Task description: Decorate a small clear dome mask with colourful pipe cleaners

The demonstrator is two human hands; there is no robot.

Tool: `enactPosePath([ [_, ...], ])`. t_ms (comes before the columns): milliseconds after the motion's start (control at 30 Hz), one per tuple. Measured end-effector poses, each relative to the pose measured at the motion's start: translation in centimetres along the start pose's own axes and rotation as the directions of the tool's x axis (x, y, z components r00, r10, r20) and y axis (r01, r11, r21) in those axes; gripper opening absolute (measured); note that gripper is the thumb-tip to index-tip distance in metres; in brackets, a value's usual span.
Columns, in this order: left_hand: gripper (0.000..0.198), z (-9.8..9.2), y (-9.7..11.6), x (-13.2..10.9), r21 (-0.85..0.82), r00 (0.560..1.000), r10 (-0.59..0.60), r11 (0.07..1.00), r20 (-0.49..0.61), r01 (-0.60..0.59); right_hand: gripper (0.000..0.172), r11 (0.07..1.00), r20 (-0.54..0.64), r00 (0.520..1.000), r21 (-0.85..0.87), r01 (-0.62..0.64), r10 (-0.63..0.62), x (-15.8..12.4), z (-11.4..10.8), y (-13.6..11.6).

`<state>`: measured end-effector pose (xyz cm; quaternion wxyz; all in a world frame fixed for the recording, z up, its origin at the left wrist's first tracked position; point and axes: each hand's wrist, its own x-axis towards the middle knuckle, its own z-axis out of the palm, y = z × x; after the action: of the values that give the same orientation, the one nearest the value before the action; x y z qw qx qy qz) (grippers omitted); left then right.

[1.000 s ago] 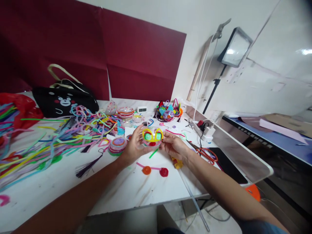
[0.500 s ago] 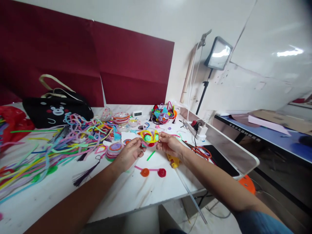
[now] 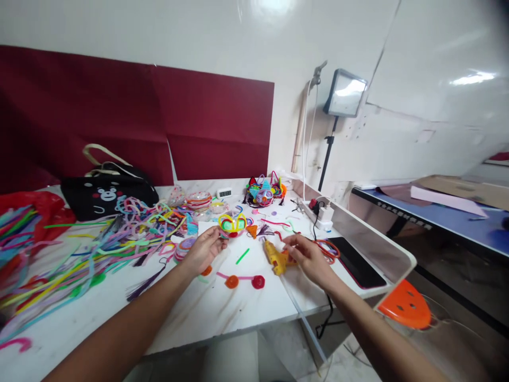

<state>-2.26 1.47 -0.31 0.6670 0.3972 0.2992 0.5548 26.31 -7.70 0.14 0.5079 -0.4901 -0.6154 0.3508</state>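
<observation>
A small yellow, green and red pipe-cleaner piece [image 3: 234, 224] is held up at its left edge by my left hand [image 3: 207, 249], whose fingers are pinched on it. Over the yellow glue gun [image 3: 275, 258], at its right side, my right hand [image 3: 305, 255] has its fingers apart, with nothing seen between them. The glue gun lies on the white table. Below the hands, a pink strip [image 3: 243, 277] bears an orange coil [image 3: 232, 281] and a red coil [image 3: 258, 281]. A short green stick [image 3: 242, 256] lies above it.
Loose pipe cleaners [image 3: 91, 254] cover the left side, before a black bag [image 3: 107, 193]. Finished colourful pieces [image 3: 264, 193] and a small clock [image 3: 224, 193] stand at the back. A power strip [image 3: 324, 215] and a black tablet-like slab [image 3: 356, 262] lie at the right.
My right hand has let go of the pipe-cleaner piece and moved right to the glue gun. The left hand keeps the piece, slightly further left. The view has shifted a little.
</observation>
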Motion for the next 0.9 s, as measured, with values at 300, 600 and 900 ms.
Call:
enactPosePath([
  [300,0.006,-0.1,0.3,1.0,0.081,0.995,0.022,0.997,-0.096,-0.014,0.023,0.940,-0.133,0.962,-0.282,0.194,-0.238,-3.5,-0.6,3.5],
  [600,0.010,1.5,-0.5,1.4,0.086,0.987,0.079,0.994,-0.138,-0.067,0.019,0.888,-0.126,0.926,-0.356,0.292,-0.355,-3.3,0.3,4.5],
  [900,0.011,0.7,-1.4,1.6,0.087,0.988,0.106,0.991,-0.112,-0.097,0.022,0.823,-0.022,0.932,-0.477,0.307,-0.361,-3.2,1.0,4.6],
])
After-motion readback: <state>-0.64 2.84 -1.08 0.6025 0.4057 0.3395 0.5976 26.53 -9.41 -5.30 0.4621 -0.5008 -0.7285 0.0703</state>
